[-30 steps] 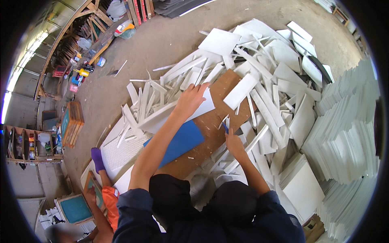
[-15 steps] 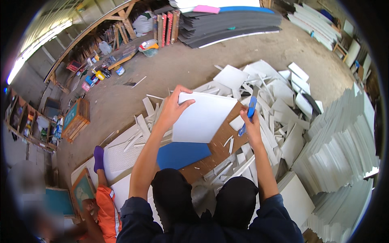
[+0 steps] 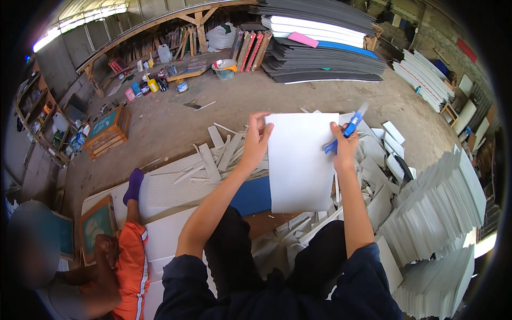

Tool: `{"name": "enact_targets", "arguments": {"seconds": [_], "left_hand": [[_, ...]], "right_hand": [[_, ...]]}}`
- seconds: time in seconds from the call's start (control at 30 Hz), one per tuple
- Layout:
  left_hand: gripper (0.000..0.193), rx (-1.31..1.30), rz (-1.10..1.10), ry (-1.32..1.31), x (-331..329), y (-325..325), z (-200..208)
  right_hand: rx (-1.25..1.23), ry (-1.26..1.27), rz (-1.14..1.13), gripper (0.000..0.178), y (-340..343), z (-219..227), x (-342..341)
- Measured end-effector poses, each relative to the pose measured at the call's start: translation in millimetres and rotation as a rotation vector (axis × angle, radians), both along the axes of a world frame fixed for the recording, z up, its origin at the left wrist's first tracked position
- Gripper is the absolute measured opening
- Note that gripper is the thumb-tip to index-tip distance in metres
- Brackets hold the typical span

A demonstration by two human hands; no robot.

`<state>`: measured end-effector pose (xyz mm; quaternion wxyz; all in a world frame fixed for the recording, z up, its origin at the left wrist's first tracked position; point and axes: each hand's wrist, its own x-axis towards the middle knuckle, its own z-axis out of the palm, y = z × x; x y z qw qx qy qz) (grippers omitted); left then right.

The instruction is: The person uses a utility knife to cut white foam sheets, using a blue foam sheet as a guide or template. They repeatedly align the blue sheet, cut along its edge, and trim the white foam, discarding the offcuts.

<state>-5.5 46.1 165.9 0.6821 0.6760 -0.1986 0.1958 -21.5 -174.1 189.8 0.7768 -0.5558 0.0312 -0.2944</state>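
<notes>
A white rectangular foam sheet [image 3: 304, 165] hangs upright in front of me, above my knees. My left hand [image 3: 259, 133] pinches its upper left corner, thumb on the near face. At the upper right edge, my right hand [image 3: 344, 144] keeps a blue utility knife [image 3: 349, 130] in its grip, the blade end pointing up and away to the right. The right thumb also rests against the sheet's edge. Below the sheet lies a blue panel [image 3: 252, 196], partly hidden behind it, on a brown board [image 3: 261, 224].
White offcuts [image 3: 378, 186] lie heaped beyond and right of the sheet. Tall stacks of white sheets [image 3: 437, 213] stand at my right. A person in orange shorts [image 3: 130, 261] sits at my left. Dark sheets [image 3: 325, 64] are piled at the back.
The foam sheet has been raised and turned more upright. My right hand has come in to its right edge, still with the knife. The view has tilted upward.
</notes>
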Motion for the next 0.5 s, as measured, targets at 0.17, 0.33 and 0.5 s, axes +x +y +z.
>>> {"name": "enact_targets", "arguments": {"seconds": [0.17, 0.33, 0.5], "left_hand": [[0.044, 0.233, -0.203, 0.111, -29.4, 6.0, -5.5], [0.044, 0.264, -0.327, 0.311, -13.4, 30.7, -18.4], [0.051, -0.066, -0.145, 0.629, -22.7, 8.5, -19.6]], "right_hand": [[0.443, 0.062, -0.147, 0.025, -44.0, -13.4, 6.4], [0.552, 0.045, -0.032, 0.019, -89.5, -64.9, 24.3], [0.153, 0.297, 0.075, 0.008, -84.2, -87.2, 22.7]]}}
